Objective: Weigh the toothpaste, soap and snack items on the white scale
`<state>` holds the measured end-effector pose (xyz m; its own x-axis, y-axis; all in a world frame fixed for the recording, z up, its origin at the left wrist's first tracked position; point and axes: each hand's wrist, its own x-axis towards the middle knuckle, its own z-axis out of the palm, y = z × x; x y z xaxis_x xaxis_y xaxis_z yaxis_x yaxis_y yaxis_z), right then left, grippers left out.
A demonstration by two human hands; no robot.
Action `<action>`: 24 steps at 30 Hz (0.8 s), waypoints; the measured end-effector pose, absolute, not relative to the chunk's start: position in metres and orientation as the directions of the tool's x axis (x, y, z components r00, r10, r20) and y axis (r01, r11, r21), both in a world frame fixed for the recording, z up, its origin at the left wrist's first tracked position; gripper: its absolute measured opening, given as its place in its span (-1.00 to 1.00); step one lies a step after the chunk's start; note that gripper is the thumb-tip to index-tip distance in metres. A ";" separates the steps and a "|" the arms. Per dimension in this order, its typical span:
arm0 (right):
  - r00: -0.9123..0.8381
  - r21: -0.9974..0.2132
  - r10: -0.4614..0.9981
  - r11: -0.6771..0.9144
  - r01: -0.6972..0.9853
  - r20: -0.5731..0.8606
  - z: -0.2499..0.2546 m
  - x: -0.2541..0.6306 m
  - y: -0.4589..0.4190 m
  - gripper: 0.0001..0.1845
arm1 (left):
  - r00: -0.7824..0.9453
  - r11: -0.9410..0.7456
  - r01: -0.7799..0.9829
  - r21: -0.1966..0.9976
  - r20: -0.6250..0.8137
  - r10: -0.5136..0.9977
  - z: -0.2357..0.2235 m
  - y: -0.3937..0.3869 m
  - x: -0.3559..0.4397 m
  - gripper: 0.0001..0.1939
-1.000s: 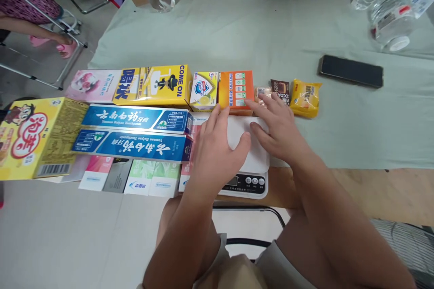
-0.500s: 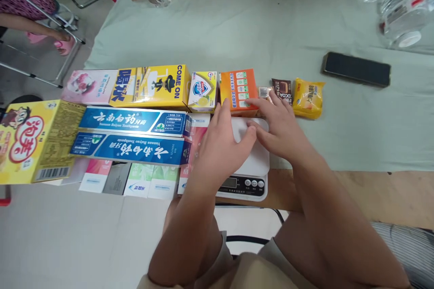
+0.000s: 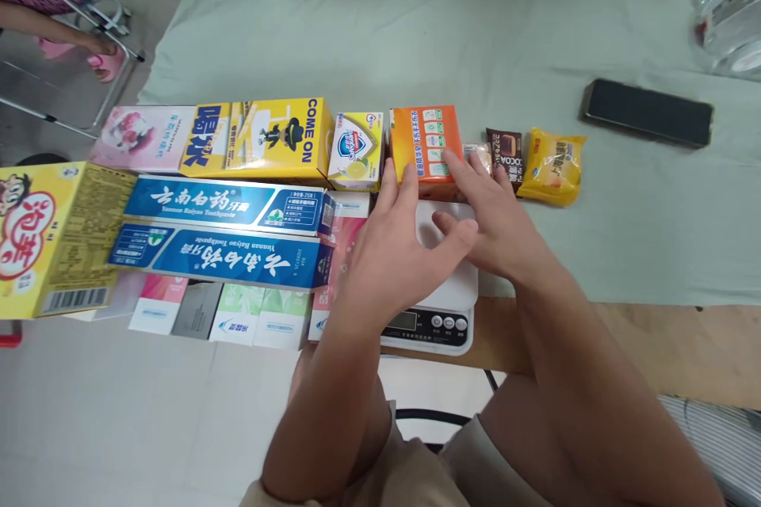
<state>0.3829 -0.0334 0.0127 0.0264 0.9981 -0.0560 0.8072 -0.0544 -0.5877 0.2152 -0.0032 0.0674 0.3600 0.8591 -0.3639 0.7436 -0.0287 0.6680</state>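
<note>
My left hand [image 3: 395, 242] lies open over the white kitchen scale [image 3: 443, 305], its fingertips against the left side of the orange box [image 3: 425, 139]. My right hand [image 3: 491, 214] is also open, fingers stretched flat, touching the orange box's lower right corner and a small wrapped snack [image 3: 476, 152] beside it. The scale's platform is mostly hidden under both hands; its display and buttons show at the near edge.
Two blue toothpaste boxes [image 3: 226, 206] and a yellow carton [image 3: 261, 139] lie left, with a soap box [image 3: 355, 149]. A cocoa snack [image 3: 505, 152], yellow packet [image 3: 552, 165] and black phone [image 3: 648, 111] lie right on the green cloth [image 3: 476, 24]. Another person's arm [image 3: 53, 32] is at far left.
Both hands have slid forward across the scale to the orange box. The view has tilted slightly, shifting the objects in frame.
</note>
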 end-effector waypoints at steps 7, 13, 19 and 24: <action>0.012 -0.644 0.997 0.037 0.764 0.071 0.013 0.395 -0.036 -0.12 | 0.407 -0.098 0.626 0.774 -0.216 0.888 0.070 -0.009 0.215 -0.05; 0.129 -0.731 0.955 0.112 0.673 0.265 0.030 0.390 -0.048 -0.25 | 0.403 -0.155 0.580 0.800 -0.116 0.908 0.083 -0.024 0.213 -0.15; 0.271 -0.731 0.867 0.144 0.667 0.418 0.040 0.370 -0.064 -0.54 | 0.392 -0.247 0.548 0.799 0.015 0.920 0.092 -0.045 0.204 -0.19; 0.261 -0.614 0.861 0.072 0.786 0.435 0.049 0.363 -0.081 -0.66 | 0.340 -0.225 0.517 0.826 0.043 0.940 0.094 -0.059 0.189 -0.38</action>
